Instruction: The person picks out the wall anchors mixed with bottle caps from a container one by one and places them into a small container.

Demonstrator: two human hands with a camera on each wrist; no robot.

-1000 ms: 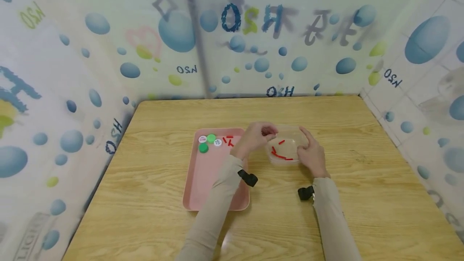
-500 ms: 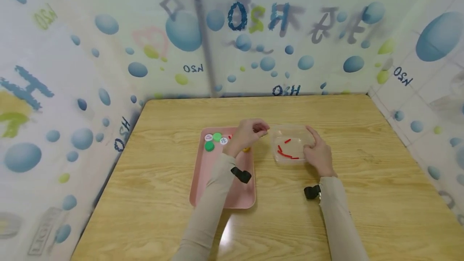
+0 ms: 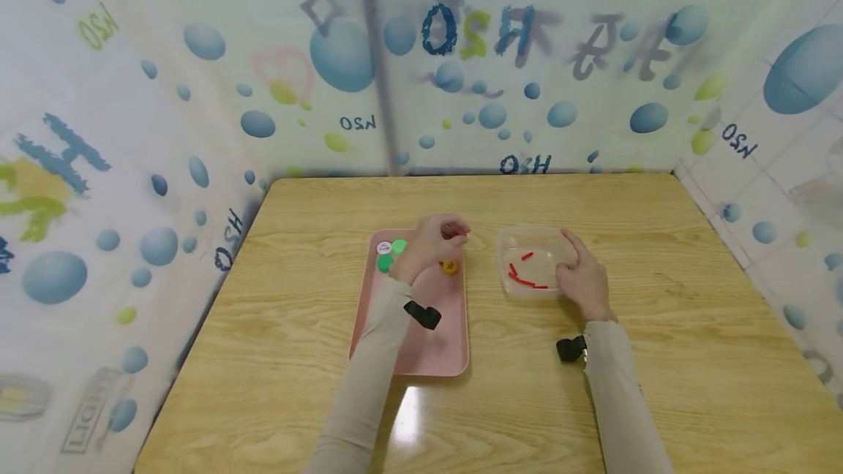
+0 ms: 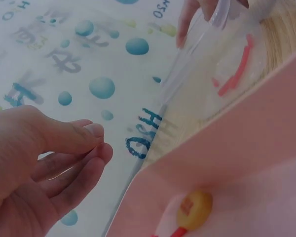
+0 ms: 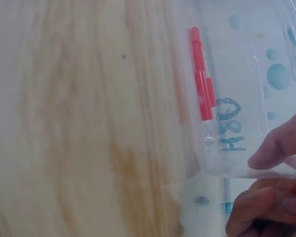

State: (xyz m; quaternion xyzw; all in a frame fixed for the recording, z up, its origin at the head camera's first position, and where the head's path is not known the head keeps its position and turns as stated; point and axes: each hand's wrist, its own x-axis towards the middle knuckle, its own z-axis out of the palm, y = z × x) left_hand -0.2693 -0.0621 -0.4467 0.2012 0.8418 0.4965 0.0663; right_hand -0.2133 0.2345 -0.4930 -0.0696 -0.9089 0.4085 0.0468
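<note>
My left hand [image 3: 431, 243] hovers over the far right edge of the pink tray [image 3: 431, 335], thumb tip against the index finger. In the left wrist view no object shows at those fingertips [image 4: 96, 136]; I cannot tell whether something small is hidden there. Below it in the tray lie a yellow bottle cap [image 4: 195, 210] and part of a short red stick [image 4: 179, 232]. My right hand [image 3: 582, 280] grips the right wall of a clear plastic container [image 3: 540, 262], thumb inside and fingers outside. Several short red sticks [image 3: 522, 281] lie on the container's floor.
Green bottle caps [image 3: 385, 263] and a white printed cap [image 3: 384, 247] sit at the tray's far left, partly covered by my left hand. The wooden table [image 3: 296, 298] meets a patterned wall sheet [image 3: 428, 108] at its far edge.
My left hand has moved left from the container's rim to over the tray, uncovering the yellow cap. My right hand keeps its grip on the container. The head view has shifted slightly.
</note>
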